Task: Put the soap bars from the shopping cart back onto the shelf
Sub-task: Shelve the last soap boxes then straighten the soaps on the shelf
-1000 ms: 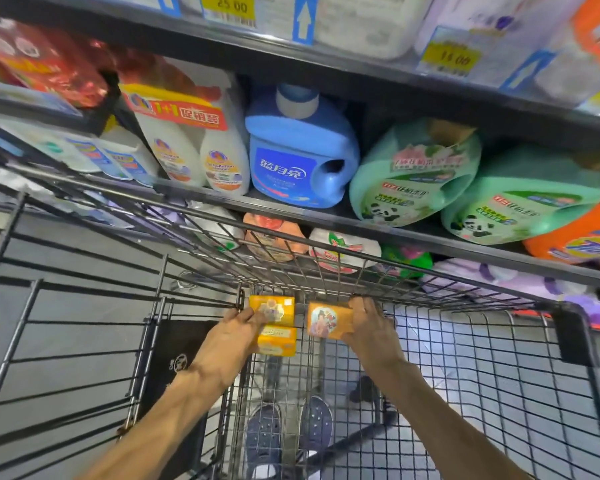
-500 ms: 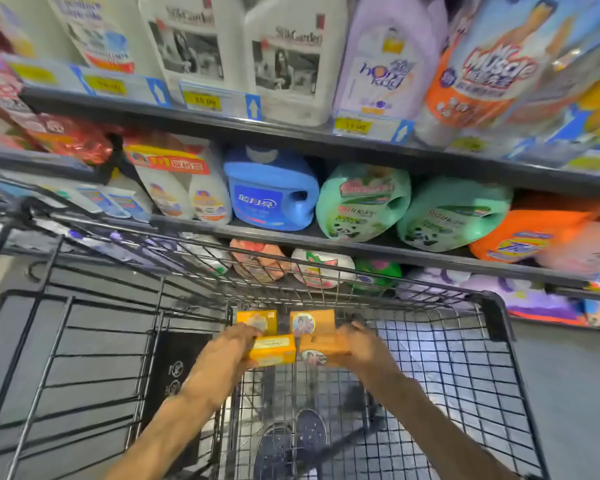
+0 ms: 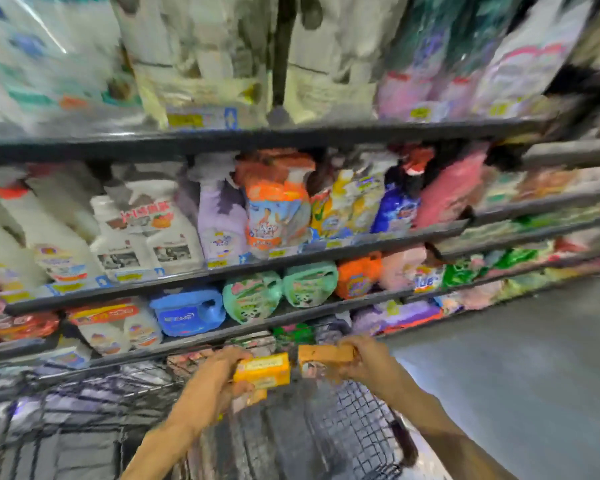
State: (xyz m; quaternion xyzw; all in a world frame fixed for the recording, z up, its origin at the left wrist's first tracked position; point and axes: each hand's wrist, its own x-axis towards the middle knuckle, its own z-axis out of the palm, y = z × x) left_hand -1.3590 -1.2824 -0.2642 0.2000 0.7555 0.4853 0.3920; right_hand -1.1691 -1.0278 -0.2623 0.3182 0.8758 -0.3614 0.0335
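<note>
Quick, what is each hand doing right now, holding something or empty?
Left hand: grips yellow rectangular soap bars, apparently two stacked.
Right hand: grips orange rectangular soap bars; the count is blurred.

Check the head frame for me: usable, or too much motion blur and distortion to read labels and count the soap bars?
Head view: heavy motion smear across the shelves, price tags and labels unreadable; wide-angle bending tilts the shelf lines. Both hands sharper: left hand grips yellow soap bars, right hand grips orange ones; exact count unclear. Cart mesh is smeared. Even lighting, slight glare top left.
</note>
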